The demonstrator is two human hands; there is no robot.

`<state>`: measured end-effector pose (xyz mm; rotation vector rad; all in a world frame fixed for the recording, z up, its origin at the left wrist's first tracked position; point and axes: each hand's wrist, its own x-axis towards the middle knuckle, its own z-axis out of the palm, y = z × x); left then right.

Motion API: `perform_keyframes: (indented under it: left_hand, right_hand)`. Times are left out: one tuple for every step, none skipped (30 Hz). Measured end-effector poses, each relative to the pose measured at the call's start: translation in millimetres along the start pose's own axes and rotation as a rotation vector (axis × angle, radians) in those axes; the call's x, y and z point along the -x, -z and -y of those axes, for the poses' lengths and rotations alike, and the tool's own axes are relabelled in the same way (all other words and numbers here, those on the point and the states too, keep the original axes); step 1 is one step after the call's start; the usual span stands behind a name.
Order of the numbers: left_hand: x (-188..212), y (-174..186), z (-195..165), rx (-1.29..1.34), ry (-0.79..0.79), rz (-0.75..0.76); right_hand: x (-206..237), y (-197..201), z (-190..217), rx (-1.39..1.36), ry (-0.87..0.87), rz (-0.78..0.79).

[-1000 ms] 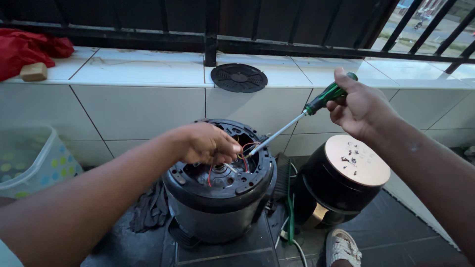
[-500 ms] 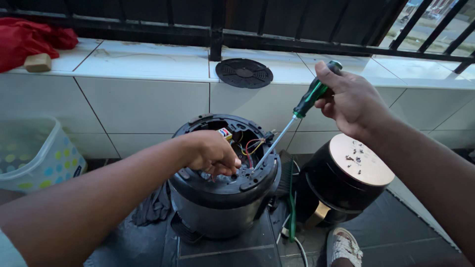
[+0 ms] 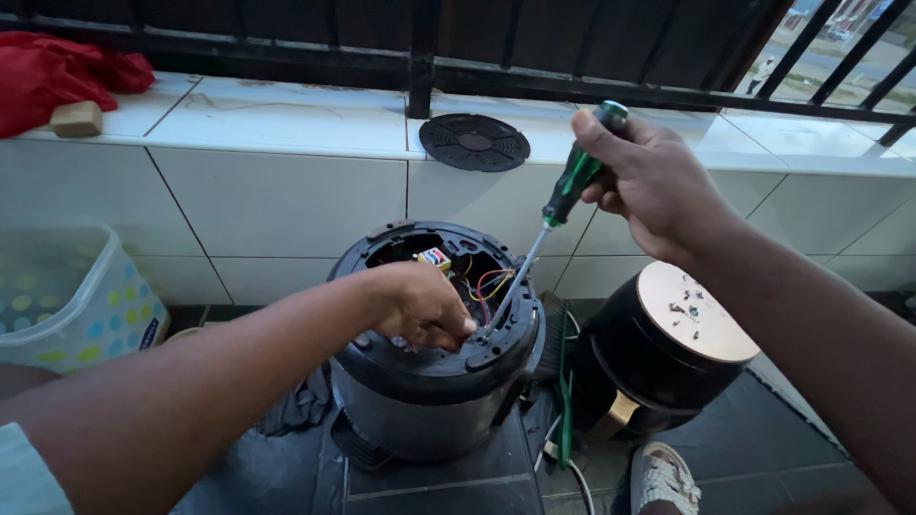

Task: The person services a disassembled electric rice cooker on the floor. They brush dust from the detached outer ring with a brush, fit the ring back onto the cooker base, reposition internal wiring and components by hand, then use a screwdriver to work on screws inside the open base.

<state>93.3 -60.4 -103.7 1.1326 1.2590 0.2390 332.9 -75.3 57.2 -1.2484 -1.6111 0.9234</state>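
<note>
Both hands steady, screwdriver (image 3: 558,210) now steeper

Both forearms are bare from the wrist back; the left hand (image 3: 420,305) and right hand (image 3: 654,181) wear no gloves; a pale sleeve edge (image 3: 24,472) shows at lower left.

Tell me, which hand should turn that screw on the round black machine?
Probably the right hand: it holds the green screwdriver, whose tip sits at the black appliance rim. The left hand rests on that rim, steadying it.
</note>
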Motion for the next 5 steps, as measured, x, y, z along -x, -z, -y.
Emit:
perform_keyframes:
  left_hand:
    - [-1.2, 1.1, 0.9, -0.008, 0.0, 0.0]
    - [-2.5, 2.0, 2.4, -0.018, -0.007, 0.009]
    - [-3.8, 2.8, 4.5, -0.029, -0.013, 0.02]
    - [-5.9, 3.0, 6.2, -0.041, -0.018, 0.031]
    - [-8.7, 2.7, 7.0, -0.018, -0.018, 0.031]
  right_hand:
    - [-1.5, -1.5, 1.0, -0.007, 0.023, 0.02]
    - [-2.5, -2.8, 1.4, -0.013, 0.045, 0.038]
    - [-2.6, -2.8, 1.4, -0.02, 0.066, 0.054]
    - [-2.3, -2.3, 1.3, -0.014, 0.068, 0.053]
    - [-2.7, -2.5, 1.2, -0.008, 0.071, 0.053]
